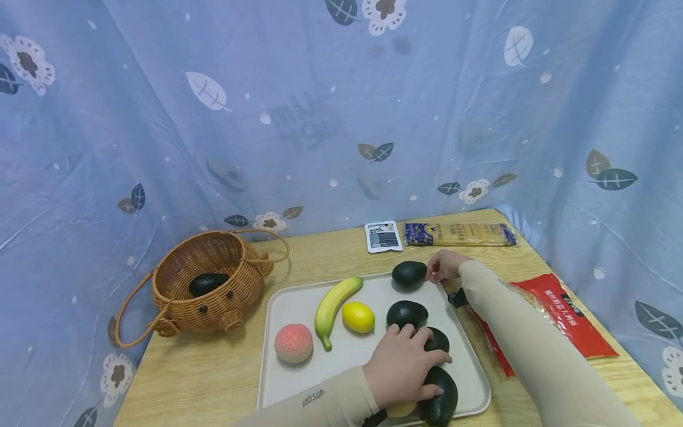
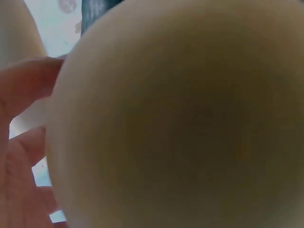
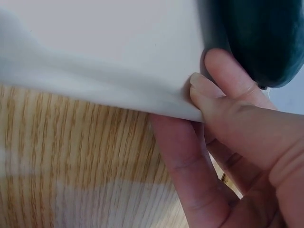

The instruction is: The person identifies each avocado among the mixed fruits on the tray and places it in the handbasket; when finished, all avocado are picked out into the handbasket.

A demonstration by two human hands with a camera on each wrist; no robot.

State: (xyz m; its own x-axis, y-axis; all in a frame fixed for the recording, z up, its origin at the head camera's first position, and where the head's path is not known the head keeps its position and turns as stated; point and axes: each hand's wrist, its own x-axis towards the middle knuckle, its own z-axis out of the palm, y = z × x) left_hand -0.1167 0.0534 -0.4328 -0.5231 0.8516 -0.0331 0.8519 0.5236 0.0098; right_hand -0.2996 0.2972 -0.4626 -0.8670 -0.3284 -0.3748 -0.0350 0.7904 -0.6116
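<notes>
Tray (image 1: pixel 377 290), white, smooth, round-cornered, raised rim, on a wood-grained tabletop (image 1: pixel 208 367). Right hand (image 1: pixel 448 265): thumb and fingers pinch the rim at the far right corner, just beside the far avocado (image 1: pixel 409 275). Left hand (image 1: pixel 402 365): fingers spread over the near right part of the tray, across a second avocado (image 1: pixel 407 313) and a third (image 1: pixel 439 340), thumb against the nearest (image 1: pixel 440 403). Step in hand, by judgement: steadying the tray while handling fruit; the next move appears to call for a level hold, since smooth, egg-shaped pieces may roll. Beneath the left wrist, a pale, round item (image 1: pixel 401 410), mostly covered. Also on the tray: banana (image 1: pixel 329 309), yellow, curved; lemon (image 1: pixel 358 317), oval; peach (image 1: pixel 294 343), pink, speckled. To the left, a basket (image 1: pixel 248 299), woven wicker, two looped handles, containing one dark avocado (image 1: pixel 207 284). To the right, a packet (image 1: pixel 573 320), red, glossy film.
</notes>
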